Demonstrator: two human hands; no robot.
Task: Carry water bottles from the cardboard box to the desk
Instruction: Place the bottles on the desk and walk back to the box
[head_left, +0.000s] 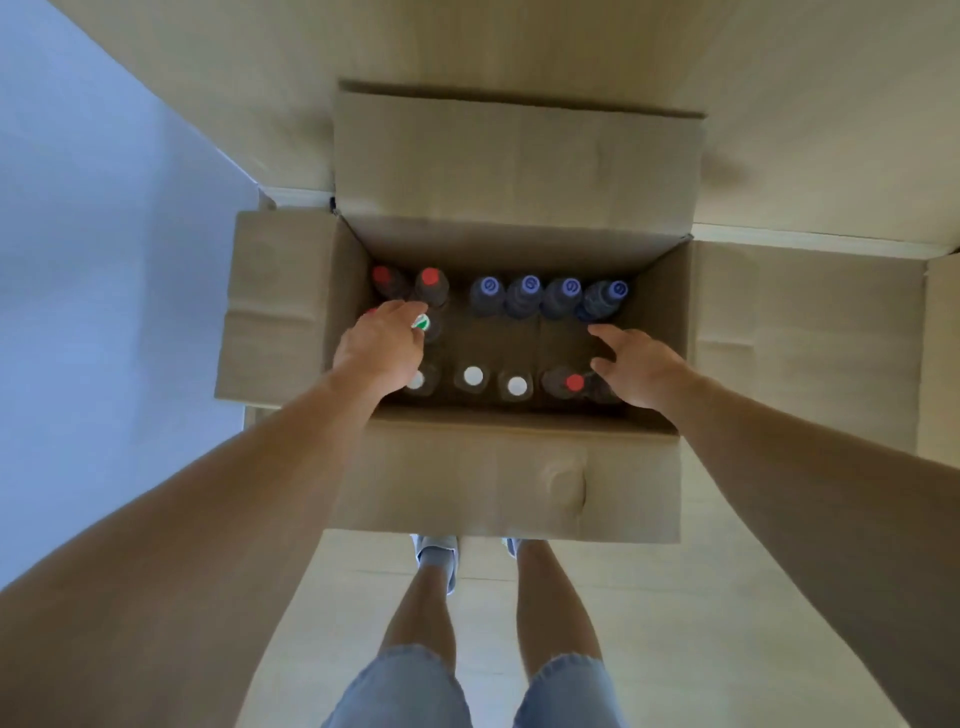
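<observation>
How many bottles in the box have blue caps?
4. The blue-capped bottles stand side by side along the far wall of the cardboard box, toward the right: and. The hands could hide others.

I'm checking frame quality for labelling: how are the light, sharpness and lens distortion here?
Head view: dim inside the open cardboard box, so bottle bodies go dark while coloured caps stay readable; slightly soft overall; wide-angle stretch enlarges forearms at the edges; no strong glare.
</observation>
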